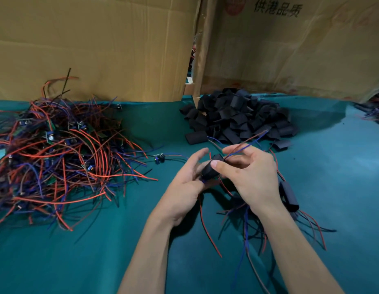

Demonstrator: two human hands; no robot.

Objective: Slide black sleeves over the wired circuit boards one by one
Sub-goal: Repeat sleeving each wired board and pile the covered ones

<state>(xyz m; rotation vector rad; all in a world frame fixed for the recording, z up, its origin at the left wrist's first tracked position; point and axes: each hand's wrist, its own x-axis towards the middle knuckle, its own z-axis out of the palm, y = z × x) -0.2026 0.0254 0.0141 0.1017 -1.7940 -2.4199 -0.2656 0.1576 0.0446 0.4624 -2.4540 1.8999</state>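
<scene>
Between my hands is a black sleeve (210,169) with a circuit board mostly hidden inside it. My right hand (251,177) pinches the sleeve with thumb and fingers, and red and blue wires (245,144) stick out past its top. My left hand (185,181) holds the lower end, where a blue wire and a red wire come out. A heap of loose black sleeves (239,117) lies behind my hands. A tangled pile of wired circuit boards (55,149) covers the left of the table.
Sleeved boards (289,196) with trailing wires lie under and to the right of my right wrist. One loose board (159,159) sits left of my hands. Cardboard boxes (99,49) wall off the back of the green table (88,251).
</scene>
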